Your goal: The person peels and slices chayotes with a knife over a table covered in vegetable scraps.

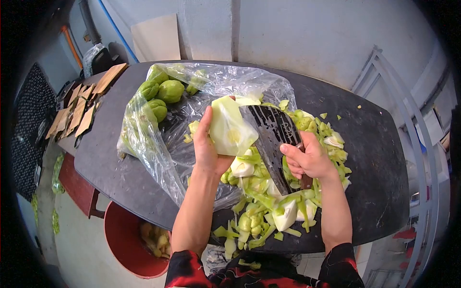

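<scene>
My left hand (210, 146) holds a peeled, pale green chayote piece (231, 127) up above the table, its flat cut face showing. In my right hand (309, 158) is the handle of a wide, dark cleaver (271, 139), whose blade stands beside the piece, its near edge at the piece's right side. Green peelings (257, 221) and white peeled chunks (285, 214) lie heaped below and to the right of the hands. Whole green chayotes (170, 91) rest in a clear plastic bag (158, 153) at the left.
The dark table (374, 177) has rounded ends. Wooden pieces (79, 108) lie at its far left. On the floor stands a red bucket (120, 240) with peeled pieces inside, near a red stool (79, 187). A grey metal frame (413, 120) stands at the right.
</scene>
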The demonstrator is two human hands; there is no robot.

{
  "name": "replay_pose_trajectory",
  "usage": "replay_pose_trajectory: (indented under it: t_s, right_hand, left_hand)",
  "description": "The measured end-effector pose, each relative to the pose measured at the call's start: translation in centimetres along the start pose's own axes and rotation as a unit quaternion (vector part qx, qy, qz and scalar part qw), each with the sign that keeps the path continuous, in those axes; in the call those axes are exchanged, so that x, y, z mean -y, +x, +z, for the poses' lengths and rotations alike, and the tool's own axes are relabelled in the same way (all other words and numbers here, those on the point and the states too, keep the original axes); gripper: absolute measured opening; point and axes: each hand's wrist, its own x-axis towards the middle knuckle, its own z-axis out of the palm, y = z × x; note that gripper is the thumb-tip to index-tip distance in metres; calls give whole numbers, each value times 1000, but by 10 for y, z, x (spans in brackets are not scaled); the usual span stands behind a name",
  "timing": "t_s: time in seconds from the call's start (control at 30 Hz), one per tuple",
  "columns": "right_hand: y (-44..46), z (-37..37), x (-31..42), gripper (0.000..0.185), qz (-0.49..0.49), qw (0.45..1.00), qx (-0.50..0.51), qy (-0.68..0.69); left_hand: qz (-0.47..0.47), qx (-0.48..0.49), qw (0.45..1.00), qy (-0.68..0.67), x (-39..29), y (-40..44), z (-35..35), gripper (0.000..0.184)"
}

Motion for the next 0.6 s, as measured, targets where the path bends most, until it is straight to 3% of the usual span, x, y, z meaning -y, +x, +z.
replay_pose_trajectory:
  t_s: [0.3, 0.5, 0.6]
  right_hand:
    - [5, 10, -3, 18, -30, 998, -55, 25]
    - [0, -4, 4, 15, -11, 1000, 16, 20]
    - [1, -3, -3, 13, -26, 1000, 1, 16]
  left_hand:
    - [-26, -34, 999, 15, 15, -4, 9, 44]
    - [-28, -15, 999, 20, 13, -10, 16, 43]
    - [-24, -42, 999, 11, 19, -11, 17, 43]
